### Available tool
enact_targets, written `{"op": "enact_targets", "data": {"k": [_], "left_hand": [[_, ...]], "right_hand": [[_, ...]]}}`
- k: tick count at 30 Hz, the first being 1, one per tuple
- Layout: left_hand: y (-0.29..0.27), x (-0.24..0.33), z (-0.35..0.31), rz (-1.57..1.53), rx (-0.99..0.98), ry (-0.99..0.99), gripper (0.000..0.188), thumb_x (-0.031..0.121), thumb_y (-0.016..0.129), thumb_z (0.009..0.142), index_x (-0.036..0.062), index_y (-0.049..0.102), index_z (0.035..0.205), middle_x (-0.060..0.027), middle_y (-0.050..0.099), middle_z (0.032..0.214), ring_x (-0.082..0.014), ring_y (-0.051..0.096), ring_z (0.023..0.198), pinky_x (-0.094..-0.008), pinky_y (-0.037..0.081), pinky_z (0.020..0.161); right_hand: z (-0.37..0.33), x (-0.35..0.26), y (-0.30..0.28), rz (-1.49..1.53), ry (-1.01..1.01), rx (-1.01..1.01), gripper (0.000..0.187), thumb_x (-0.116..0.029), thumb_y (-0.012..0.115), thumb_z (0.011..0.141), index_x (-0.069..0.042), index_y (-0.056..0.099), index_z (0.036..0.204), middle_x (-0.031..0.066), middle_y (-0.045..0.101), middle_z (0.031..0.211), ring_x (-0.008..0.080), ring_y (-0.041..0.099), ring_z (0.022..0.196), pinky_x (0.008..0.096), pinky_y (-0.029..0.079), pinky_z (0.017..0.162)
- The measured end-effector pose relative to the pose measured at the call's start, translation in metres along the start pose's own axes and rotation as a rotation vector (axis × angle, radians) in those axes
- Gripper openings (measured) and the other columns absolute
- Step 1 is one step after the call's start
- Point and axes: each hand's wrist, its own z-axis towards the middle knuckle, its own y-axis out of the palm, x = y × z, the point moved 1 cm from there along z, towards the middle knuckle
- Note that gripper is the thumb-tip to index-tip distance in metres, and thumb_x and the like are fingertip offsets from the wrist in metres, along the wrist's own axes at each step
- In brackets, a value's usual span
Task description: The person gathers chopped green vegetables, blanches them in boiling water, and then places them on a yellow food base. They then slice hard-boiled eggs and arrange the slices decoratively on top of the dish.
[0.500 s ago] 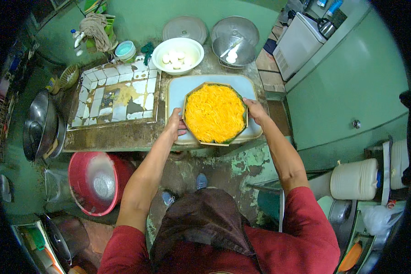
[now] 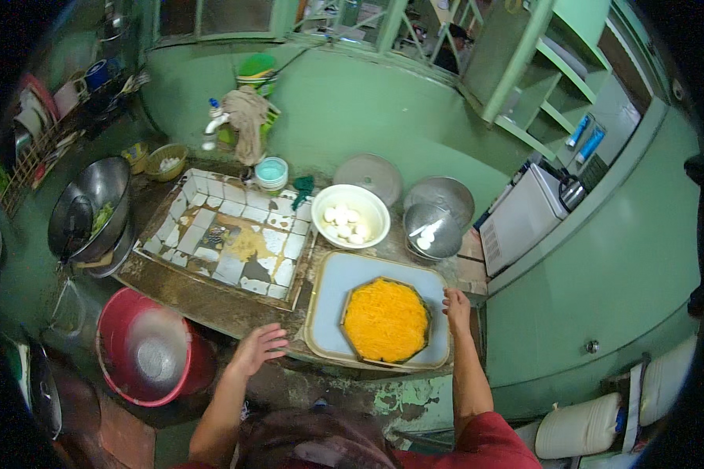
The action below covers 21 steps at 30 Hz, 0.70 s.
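- Left hand [image 2: 260,349]: open, fingers spread, palm empty; out in front of the near bench edge, left of the tray and apart from it.
- Right hand [image 2: 457,309]: fingers loosely bent, gripping nothing; right by the tray's right rim. Can't tell if a fingertip touches it.
- Octagonal pan [image 2: 429,316] sits on the blue tray [image 2: 331,301], right of the tray's middle and toward its near side. Neither hand on the pan.
- Yellow strands [image 2: 387,320] fill the pan across, corner to corner.
- Tray has a tan rim, lies flat on the bench [image 2: 181,295], near edge of it close to the bench's near edge.
- Far of the tray: white bowl [image 2: 369,205] with white rounded pieces [image 2: 344,224] in it; to its right a metal bowl [image 2: 442,249], also with white pieces in it.
- Two round metal lids [image 2: 366,173] behind those bowls, against the green wall.
- Left of the tray: tiled sink [image 2: 278,241], tiles chipped and stained.
- Red tub [image 2: 116,344] below, left of my left hand.
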Motion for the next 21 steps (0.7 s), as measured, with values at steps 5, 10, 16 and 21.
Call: {"op": "enact_targets", "data": {"k": [5,10,16,21], "left_hand": [[-0.114,0.046,-0.058,-0.134,0.258,0.101,0.057,0.04,0.043,0.095,0.0038,0.04,0.139,-0.0135,0.054,0.131,-0.0284,0.057,0.113,-0.0455,0.046,0.095],[-0.214,0.135,-0.097,-0.251,0.222,0.333,0.061,0.049,0.042,0.096,0.0045,0.041,0.138,-0.0154,0.052,0.135,-0.0297,0.055,0.117,-0.044,0.043,0.099],[-0.305,0.258,-0.149,-0.649,0.013,0.6,0.071,0.059,0.037,0.094,0.0015,0.044,0.135,-0.018,0.056,0.13,-0.0323,0.058,0.114,-0.0455,0.043,0.101],[-0.342,0.298,-0.169,-0.92,-0.172,0.71,0.07,0.057,0.03,0.096,-0.0002,0.044,0.134,-0.017,0.056,0.13,-0.0313,0.058,0.115,-0.0444,0.044,0.1]], "right_hand": [[-0.058,-0.079,0.088,0.147,-0.02,-0.139,0.031,-0.035,0.061,0.092,-0.01,0.063,0.11,0.0028,0.063,0.099,0.0131,0.062,0.079,0.029,0.049,0.065],[-0.135,-0.134,0.245,0.18,-0.055,-0.474,0.029,-0.027,0.056,0.095,-0.006,0.06,0.115,0.0055,0.065,0.097,0.0146,0.064,0.079,0.0289,0.051,0.067],[-0.208,-0.199,0.402,0.087,-0.133,-0.812,0.03,-0.028,0.057,0.096,-0.006,0.06,0.115,0.0066,0.064,0.098,0.0157,0.064,0.081,0.0284,0.051,0.068],[-0.234,-0.282,0.474,0.046,-0.235,-0.998,0.028,-0.026,0.056,0.096,-0.004,0.061,0.113,0.0084,0.066,0.096,0.0168,0.064,0.082,0.029,0.052,0.068]]}}
